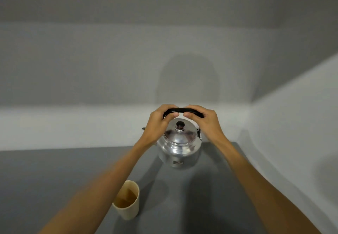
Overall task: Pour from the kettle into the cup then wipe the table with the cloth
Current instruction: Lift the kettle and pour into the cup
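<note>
A shiny metal kettle (180, 149) with a dark lid knob stands upright on the grey table (206, 197), near its far right corner. Its black arched handle (181, 109) is raised above the lid. My left hand (161, 122) grips the handle's left end and my right hand (203, 120) grips its right end. A cream cup (128, 203) with brown liquid in it stands nearer to me, partly behind my left forearm. No cloth is in view.
Pale walls rise close behind the table and along its right side, meeting in a corner beyond the kettle. The grey tabletop stretches out to the left of the cup.
</note>
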`<state>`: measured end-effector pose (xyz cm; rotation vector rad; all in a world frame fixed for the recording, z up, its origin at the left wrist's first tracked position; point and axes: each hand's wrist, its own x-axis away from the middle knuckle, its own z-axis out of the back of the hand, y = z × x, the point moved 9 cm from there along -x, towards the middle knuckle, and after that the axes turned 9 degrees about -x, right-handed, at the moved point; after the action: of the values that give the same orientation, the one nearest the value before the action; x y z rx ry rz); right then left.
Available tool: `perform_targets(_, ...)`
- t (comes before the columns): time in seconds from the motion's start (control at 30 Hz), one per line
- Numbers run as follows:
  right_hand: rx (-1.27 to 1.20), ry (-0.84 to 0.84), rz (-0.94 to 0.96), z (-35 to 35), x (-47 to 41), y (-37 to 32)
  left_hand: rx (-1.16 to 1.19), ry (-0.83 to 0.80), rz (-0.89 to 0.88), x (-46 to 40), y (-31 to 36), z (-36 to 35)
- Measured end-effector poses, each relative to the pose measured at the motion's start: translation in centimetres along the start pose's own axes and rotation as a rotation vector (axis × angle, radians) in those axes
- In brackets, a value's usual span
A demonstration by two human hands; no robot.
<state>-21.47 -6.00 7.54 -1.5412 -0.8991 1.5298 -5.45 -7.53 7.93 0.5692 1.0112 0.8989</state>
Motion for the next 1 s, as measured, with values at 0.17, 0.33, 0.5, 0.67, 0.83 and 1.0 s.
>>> perform_targets(0.17, 0.023, 0.007, 0.077, -0.3, 0.3, -6.2, -0.027, 0.006, -0.072, 0.0, 5.1, 2.5)
perform_targets(0.33, 0.059, 0.015, 0.118, -0.7, 1.7, -11.0, -0.028, 0.0, -0.117, 1.2, 9.4, 4.5)
perform_targets(0.5, 0.087, 0.009, 0.145, -1.4, 3.4, -14.2, 0.004, -0.024, -0.122, 3.1, 11.5, 5.9)
perform_targets(0.67, 0.132, -0.036, 0.116, -2.6, 5.6, -14.7, -0.017, -0.113, -0.103, 5.8, 11.6, 6.7)
perform_targets(0.83, 0.161, -0.074, 0.063, -3.6, 7.8, -12.9, -0.102, -0.216, 0.032, 9.1, 6.2, 7.9)
perform_targets(1.0, 0.257, -0.151, 0.012, -4.8, 9.3, -10.5, -0.287, -0.34, 0.216, 14.1, -2.7, 7.9)
